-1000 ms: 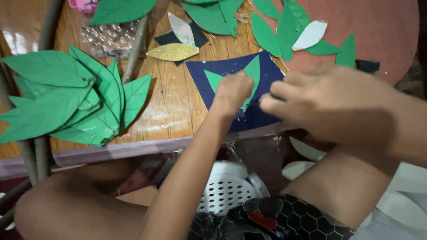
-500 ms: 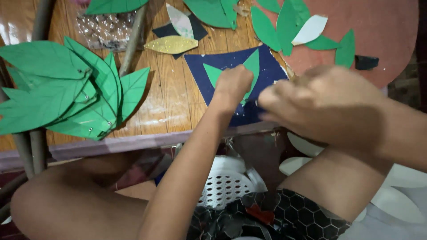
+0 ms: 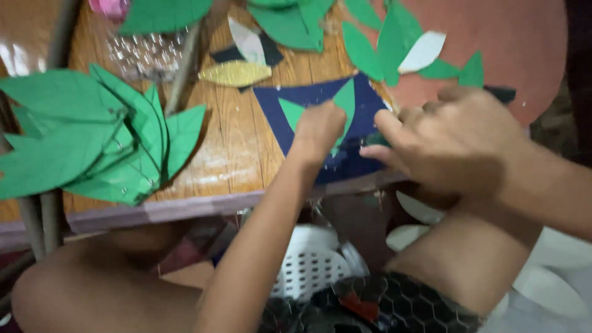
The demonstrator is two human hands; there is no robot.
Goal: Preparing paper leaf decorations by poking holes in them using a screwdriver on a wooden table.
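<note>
While left hand (image 3: 317,126) presses navy sheet (image 3: 345,163), right hand (image 3: 453,139) pinches.

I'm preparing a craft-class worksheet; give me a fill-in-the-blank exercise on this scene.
1. The left hand presses on a dark ____ paper sheet.
2. The leaf shapes piled at the left are ____.
3. The gold leaf lies on a ____ table.
4. Under the table sits a white ____ with holes.

Missing words: blue; green; wooden; basket
</note>
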